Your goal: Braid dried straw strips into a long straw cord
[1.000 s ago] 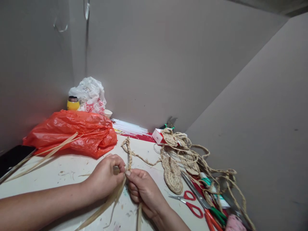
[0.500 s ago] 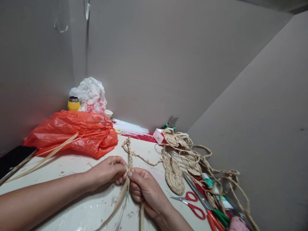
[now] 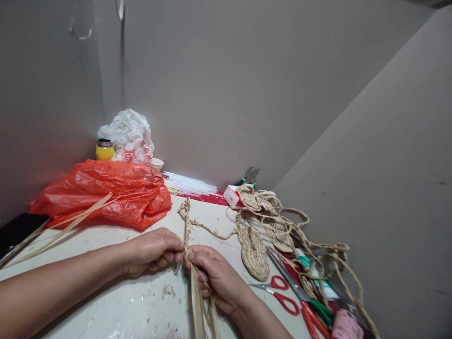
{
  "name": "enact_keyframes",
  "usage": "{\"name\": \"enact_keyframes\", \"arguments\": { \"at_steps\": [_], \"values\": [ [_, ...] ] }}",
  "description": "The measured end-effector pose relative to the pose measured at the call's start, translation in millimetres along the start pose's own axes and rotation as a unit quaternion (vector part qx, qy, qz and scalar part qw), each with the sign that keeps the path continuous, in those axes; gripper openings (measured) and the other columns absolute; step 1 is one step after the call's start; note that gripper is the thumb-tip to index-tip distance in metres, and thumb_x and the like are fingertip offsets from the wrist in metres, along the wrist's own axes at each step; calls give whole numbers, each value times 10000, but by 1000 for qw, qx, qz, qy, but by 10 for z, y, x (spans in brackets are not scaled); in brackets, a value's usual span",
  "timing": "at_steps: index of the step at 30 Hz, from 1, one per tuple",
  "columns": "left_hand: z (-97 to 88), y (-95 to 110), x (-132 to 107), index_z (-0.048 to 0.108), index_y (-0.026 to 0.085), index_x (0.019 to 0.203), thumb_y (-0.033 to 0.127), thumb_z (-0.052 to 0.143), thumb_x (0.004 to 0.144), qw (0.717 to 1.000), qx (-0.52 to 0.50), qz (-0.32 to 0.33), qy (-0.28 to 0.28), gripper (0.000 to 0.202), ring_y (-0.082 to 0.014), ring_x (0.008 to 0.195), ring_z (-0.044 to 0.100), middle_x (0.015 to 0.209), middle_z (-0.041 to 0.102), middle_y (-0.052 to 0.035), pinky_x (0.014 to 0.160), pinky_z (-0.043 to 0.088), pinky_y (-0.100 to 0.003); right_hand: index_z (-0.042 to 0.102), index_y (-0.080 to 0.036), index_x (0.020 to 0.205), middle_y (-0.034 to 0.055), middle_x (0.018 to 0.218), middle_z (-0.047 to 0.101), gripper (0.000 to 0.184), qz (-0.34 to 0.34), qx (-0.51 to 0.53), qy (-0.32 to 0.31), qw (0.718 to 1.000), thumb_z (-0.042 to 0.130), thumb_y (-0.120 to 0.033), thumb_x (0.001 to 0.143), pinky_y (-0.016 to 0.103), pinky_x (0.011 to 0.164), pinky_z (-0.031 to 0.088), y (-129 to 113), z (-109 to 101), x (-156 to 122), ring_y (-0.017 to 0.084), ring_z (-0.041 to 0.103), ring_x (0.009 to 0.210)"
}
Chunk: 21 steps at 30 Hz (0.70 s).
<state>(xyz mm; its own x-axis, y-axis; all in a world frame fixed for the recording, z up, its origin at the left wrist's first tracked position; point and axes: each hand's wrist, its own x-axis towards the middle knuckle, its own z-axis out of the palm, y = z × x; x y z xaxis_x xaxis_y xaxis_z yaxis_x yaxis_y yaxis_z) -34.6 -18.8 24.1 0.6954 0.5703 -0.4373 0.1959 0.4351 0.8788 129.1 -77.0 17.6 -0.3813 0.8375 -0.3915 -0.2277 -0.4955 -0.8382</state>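
Your worktop [image 3: 141,301] is off-white with dark blotches. The plait [image 3: 187,231] before you is straw-tan, its loose strands [image 3: 197,303] a paler cream. Towards the far left corner you have a glossy orange-red bag [image 3: 106,186], a white bag [image 3: 125,129] with red lettering and a yellow jar [image 3: 105,152]. On the far edge, milky-white sticks [image 3: 190,183] show against a crimson sheet [image 3: 211,200]; by the right edge you see tan coils [image 3: 254,258] ridged in braided rows, red-handled scissors [image 3: 286,302] and a pink bundle [image 3: 346,325].
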Motion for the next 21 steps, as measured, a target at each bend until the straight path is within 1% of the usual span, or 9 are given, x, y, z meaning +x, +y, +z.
{"name": "enact_keyframes", "arguments": {
  "at_steps": [2, 4, 8, 11, 17, 19, 21],
  "values": [
    [-6, 11, -9, 523, 170, 622, 384, 559, 696, 1000, -19, -14, -20, 230, -38, 369, 90, 419, 231, 100, 351, 29, -208, 572, -157, 741, -117, 384, 302, 164, -9, -26, 4, 1000, 577, -321, 729, 192, 336, 78, 2, -10, 5, 35, 136, 331],
    [-6, 10, -10, 537, 168, 638, 380, 566, 700, 999, -26, -20, -30, 223, -35, 361, 80, 406, 219, 107, 343, 33, -204, 573, -158, 715, -107, 386, 320, 151, -24, -67, 23, 997, 559, -306, 738, 206, 341, 86, 13, -21, 14, 41, 161, 329],
    [7, -20, 4, 544, 166, 650, 362, 569, 706, 999, -29, -15, -21, 205, -33, 347, 95, 406, 251, 104, 327, 39, -203, 557, -153, 666, -87, 443, 348, 141, -53, -168, 61, 982, 537, -259, 758, 207, 392, 136, 36, -51, 29, 46, 234, 383],
    [15, -38, 17, 547, 162, 656, 346, 561, 712, 1000, -25, -4, -11, 193, -33, 339, 113, 417, 285, 96, 320, 43, -206, 540, -154, 655, -73, 482, 352, 163, -69, -220, 59, 971, 514, -246, 787, 209, 429, 174, 39, -72, 34, 58, 253, 432],
    [6, -24, 14, 510, 169, 647, 347, 579, 710, 1000, -19, 0, -18, 202, -33, 338, 128, 420, 289, 99, 320, 60, -201, 481, -163, 638, -67, 530, 329, 260, -93, -235, 43, 967, 518, -346, 819, 205, 462, 199, 31, -66, 25, 70, 256, 489],
    [3, -21, 11, 498, 171, 650, 341, 598, 709, 1000, -13, 6, -21, 206, -34, 341, 145, 423, 300, 99, 322, 71, -199, 469, -167, 636, -69, 529, 334, 256, -89, -239, 42, 966, 521, -342, 816, 205, 462, 204, 26, -64, 22, 69, 253, 481],
    [4, -18, 10, 492, 173, 656, 328, 609, 711, 1000, -8, 10, -19, 202, -35, 343, 157, 419, 305, 99, 324, 78, -199, 467, -170, 632, -72, 518, 331, 227, -81, -249, 42, 964, 504, -298, 815, 206, 463, 209, 16, -68, 20, 69, 250, 469]
  ]
}}
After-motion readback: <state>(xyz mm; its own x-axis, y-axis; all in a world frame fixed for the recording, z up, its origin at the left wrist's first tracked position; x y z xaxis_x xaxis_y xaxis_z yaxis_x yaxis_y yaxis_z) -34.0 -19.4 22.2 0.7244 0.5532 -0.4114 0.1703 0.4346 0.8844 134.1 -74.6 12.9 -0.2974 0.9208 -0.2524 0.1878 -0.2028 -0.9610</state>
